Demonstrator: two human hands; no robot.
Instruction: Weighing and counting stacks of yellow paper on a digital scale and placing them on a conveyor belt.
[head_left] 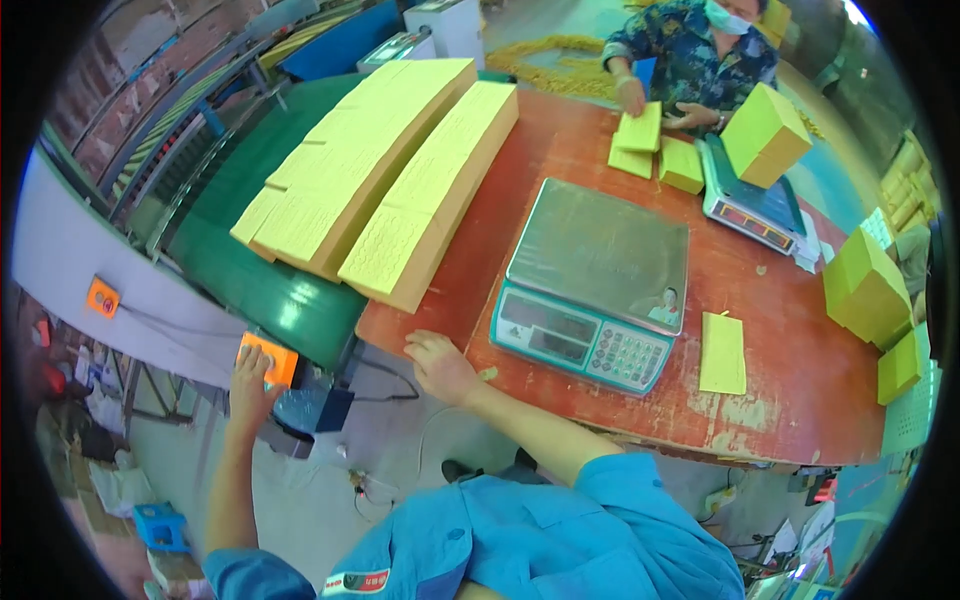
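Observation:
My left hand point(253, 387) is on an orange switch box point(284, 367) beside the green conveyor belt, its fingers closed over the box's left part. What the fingertips press is hidden. My right hand point(443, 368) rests at the near left corner of the red table point(470, 330), fingers apart and loosely bent, holding nothing. Just beyond it lies a long row of stacked yellow paper-like sheets point(435, 190), reaching from the belt onto the table. A wider yellow row point(350, 160) lies alongside on the green conveyor belt point(215, 225).
A teal-framed scale point(600, 255) stands mid-table, with a yellow sheet point(722, 352) to its right. Across the table, a masked person point(690, 60) handles yellow stacks near a second scale point(755, 205) bearing a yellow block point(765, 135). More yellow blocks point(868, 290) stand at the right edge.

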